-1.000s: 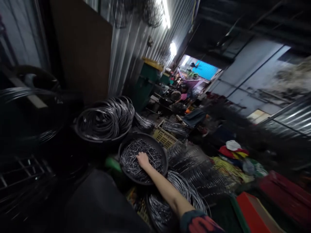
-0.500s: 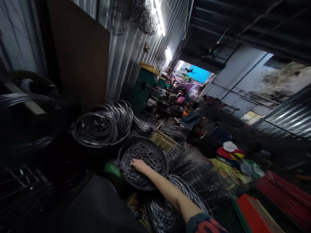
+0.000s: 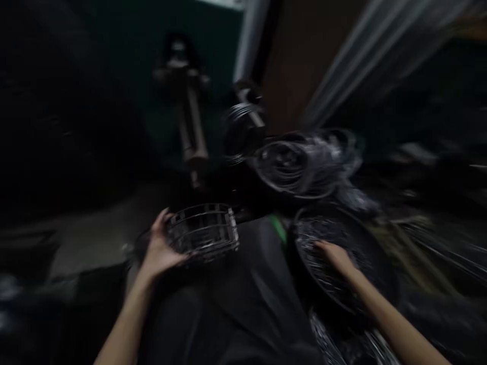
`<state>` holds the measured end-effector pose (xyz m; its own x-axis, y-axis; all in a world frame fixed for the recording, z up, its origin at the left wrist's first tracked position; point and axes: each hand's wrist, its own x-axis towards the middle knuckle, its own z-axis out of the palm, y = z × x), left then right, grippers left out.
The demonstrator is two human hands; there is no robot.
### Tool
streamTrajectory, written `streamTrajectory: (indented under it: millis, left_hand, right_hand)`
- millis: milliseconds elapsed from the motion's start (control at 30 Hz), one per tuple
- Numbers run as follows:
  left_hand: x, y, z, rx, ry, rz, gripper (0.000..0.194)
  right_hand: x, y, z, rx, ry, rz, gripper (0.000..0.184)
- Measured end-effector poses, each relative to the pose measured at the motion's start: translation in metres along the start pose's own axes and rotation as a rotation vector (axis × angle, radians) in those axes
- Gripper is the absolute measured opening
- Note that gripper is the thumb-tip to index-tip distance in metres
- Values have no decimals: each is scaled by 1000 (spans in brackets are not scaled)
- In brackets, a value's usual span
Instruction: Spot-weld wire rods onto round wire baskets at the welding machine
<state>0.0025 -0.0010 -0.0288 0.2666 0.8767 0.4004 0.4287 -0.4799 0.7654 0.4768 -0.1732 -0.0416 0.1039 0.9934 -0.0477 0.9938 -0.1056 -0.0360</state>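
My left hand (image 3: 160,248) grips the left end of a curved wire frame (image 3: 205,230), shaped like a small basket with thin metal bars. Its thumb lies along the near side and its fingers are at the far side. Over to the right, my right hand (image 3: 337,257) reaches into a round black tub (image 3: 380,253) of short metal wire pieces (image 3: 323,268). Those fingertips are bunched down among the pieces, and blur and darkness hide what they pinch. The frame is held above my dark-clothed lap, left of the tub.
Coils of wire (image 3: 304,165) fill another tub behind. A machine with a long upright bar (image 3: 194,121) stands at the back, beside a smaller wire coil (image 3: 239,132). More wire (image 3: 327,339) lies below the right tub. A brown board (image 3: 289,66) leans behind.
My view has swung left and down, bringing my left hand and the wire frame into sight. My right hand is still in the tub of wire pieces.
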Motion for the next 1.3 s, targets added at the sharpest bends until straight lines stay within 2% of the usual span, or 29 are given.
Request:
streamTrajectory:
  millis: [33, 67, 167, 267, 333, 400, 467, 533, 600, 667, 767, 867, 933, 1033, 1200, 1300]
  left_hand:
    - [-10, 0, -9, 14, 1, -18, 117]
    - [-15, 1, -13, 27, -24, -34, 120]
    - [-9, 6, -12, 96, -68, -56, 115]
    - [1, 13, -8, 141, -80, -68, 110]
    - [4, 16, -7, 161, -104, -69, 104]
    - [5, 17, -7, 185, -129, -58, 96]
    - [6, 17, -5, 210, -153, -40, 90]
    - [8, 18, -1, 234, -176, -12, 87]
    - [10, 21, 2, 255, -193, 24, 84]
    - [11, 25, 5, 278, -202, 57, 79]
    - [12, 29, 5, 302, -220, 100, 75]
    - [11, 29, 2, 298, -223, 114, 75]
    - [9, 28, -1, 275, -205, 106, 74]
    - [4, 26, -6, 233, -164, 73, 74]
    - [1, 25, -7, 169, -107, -21, 76]
    - [11, 24, -7, 139, -67, -7, 75]
  right_hand:
    - [-4, 7, 5, 18, -36, 32, 37]
    - [-7, 14, 10, 43, -43, 136, 40]
    - [-13, 29, 14, 95, -92, 251, 45]
    - [-11, 15, -6, 163, -58, 365, 37]
    - [-3, -16, -28, 277, 24, 418, 29]
    - [8, -60, -54, 464, 59, 362, 24]
    - [21, -110, -77, 698, -70, 199, 26]
    - [34, -157, -94, 882, -245, 15, 37]
    - [50, -194, -102, 994, -393, -134, 35]
    - [65, -220, -102, 1016, -435, -219, 25]
    - [81, -243, -94, 863, -251, -296, 21]
    - [84, -255, -85, 576, -60, -468, 26]
    - [81, -259, -79, 367, 0, -577, 33]
    - [77, -262, -70, 151, 81, -682, 32]
    - [87, -263, -72, 132, 237, -791, 28]
    - [98, -264, -79, 158, 325, -830, 26]
